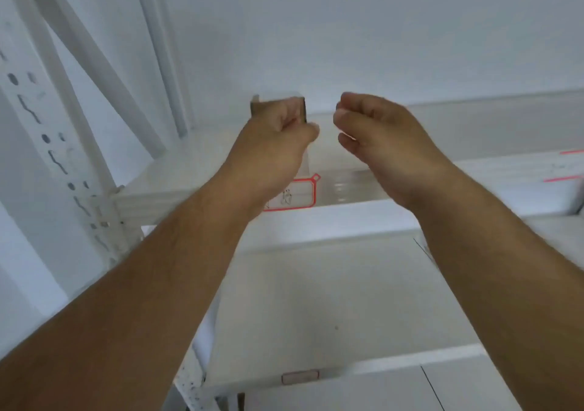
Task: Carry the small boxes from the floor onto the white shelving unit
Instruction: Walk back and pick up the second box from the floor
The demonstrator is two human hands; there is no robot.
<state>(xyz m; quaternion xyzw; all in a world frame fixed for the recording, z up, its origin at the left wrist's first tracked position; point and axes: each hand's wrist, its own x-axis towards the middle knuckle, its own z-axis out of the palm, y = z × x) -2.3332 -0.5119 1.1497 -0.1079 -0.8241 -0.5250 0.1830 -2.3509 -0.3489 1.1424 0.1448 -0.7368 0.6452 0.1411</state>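
Observation:
A small box (268, 103) with a pale top and brown sides rests at the upper board of the white shelving unit (177, 173), near its left end. My left hand (275, 145) reaches up to it, fingers closed around its front, which hides most of the box. Just to the right, my right hand (376, 138) hangs over the same board in a loose curl with nothing in it, a small gap apart from the left hand. Motion blur softens both hands.
A red-bordered label (305, 194) is stuck on the upper board's front edge. A lower board (316, 300) lies beneath my forearms, with a small tag (300, 377) on its edge. The perforated upright post (47, 145) and diagonal braces stand at the left. A white wall is behind.

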